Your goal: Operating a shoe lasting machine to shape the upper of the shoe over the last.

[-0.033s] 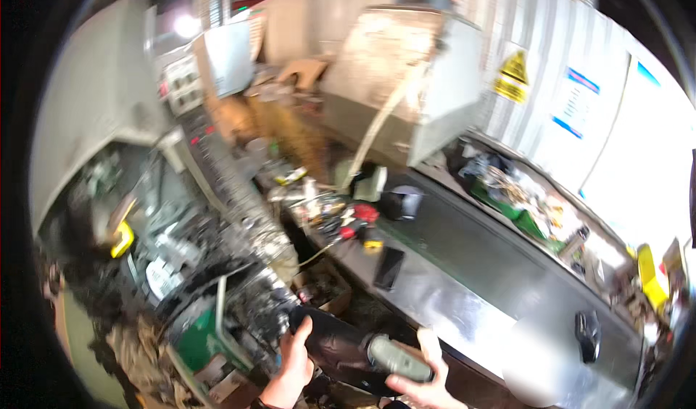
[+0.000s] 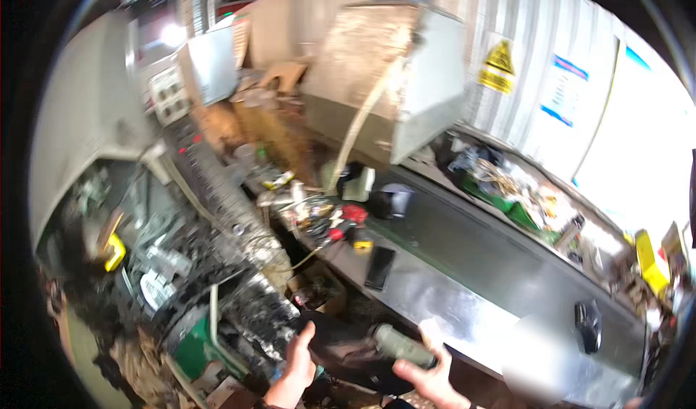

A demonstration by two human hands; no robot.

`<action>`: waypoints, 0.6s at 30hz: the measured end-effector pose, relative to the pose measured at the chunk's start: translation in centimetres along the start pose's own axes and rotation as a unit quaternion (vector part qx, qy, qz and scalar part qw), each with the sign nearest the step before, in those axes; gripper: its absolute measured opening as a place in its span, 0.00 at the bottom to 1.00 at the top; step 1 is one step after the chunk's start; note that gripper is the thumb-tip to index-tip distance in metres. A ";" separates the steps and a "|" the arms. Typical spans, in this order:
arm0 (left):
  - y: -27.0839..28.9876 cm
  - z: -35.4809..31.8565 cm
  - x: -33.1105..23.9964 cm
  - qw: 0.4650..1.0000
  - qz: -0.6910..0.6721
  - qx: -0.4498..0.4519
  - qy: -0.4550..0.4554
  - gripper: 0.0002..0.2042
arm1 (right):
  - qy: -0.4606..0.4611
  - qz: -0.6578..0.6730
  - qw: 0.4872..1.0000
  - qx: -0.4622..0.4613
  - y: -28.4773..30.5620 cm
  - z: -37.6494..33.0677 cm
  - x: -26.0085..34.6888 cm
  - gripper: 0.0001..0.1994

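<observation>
Low in the middle, a long black object (image 2: 339,345) is held between my two hands; blur hides its exact kind. My left hand (image 2: 296,362) grips its left end, thumb on top and the other fingers mostly hidden. At its right end my right hand (image 2: 433,374) is closed, thumb and fingers apart across a grey-green rounded piece (image 2: 403,346). Whether that piece is part of the black object or separate, I cannot tell. Beyond my hands, a dark flat phone-like slab (image 2: 380,268) lies on the metal edge of the conveyor (image 2: 464,264).
Behind the slab sit a yellow-and-black item (image 2: 362,241) and a red tool-like thing (image 2: 354,213). A dark bundle (image 2: 588,326) lies on the belt's right part. At left stand a soot-dark machine opening (image 2: 145,242) and a green bin (image 2: 196,347). A cardboard box (image 2: 322,293) sits below the conveyor.
The whole view has shifted a little, so the background sits further left. Both hands keep their hold, and the grey-green piece appears slightly more tilted.
</observation>
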State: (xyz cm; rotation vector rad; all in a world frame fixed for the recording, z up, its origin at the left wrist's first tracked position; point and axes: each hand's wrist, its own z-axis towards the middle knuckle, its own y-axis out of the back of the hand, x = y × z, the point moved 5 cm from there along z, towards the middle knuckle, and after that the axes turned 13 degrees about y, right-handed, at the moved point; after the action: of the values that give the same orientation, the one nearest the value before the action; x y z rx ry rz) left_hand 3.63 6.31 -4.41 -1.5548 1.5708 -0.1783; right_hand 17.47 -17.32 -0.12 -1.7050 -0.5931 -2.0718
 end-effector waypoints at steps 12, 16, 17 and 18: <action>8.3 9.1 11.1 0.812 0.574 -0.105 0.014 0.27 | -0.086 0.165 0.802 -0.568 46.9 8.6 -24.5 0.11; 10.0 9.7 9.7 0.835 0.536 -0.116 -0.044 0.24 | -0.077 0.023 0.905 -0.418 40.1 10.2 -29.9 0.17; 9.6 10.4 9.3 0.820 0.558 -0.116 -0.052 0.21 | -0.033 0.016 0.936 -0.350 34.6 11.1 -30.2 0.15; 9.1 11.3 9.1 0.810 0.571 -0.131 -0.034 0.18 | -0.031 -0.039 0.967 -0.250 28.4 12.3 -30.1 0.15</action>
State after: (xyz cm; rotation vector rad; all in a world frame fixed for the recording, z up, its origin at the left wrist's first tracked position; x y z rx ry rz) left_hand 6.03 5.65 -21.34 -0.5381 2.2530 0.7814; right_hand 48.56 -33.23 -25.47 -2.0445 -0.1556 -2.3748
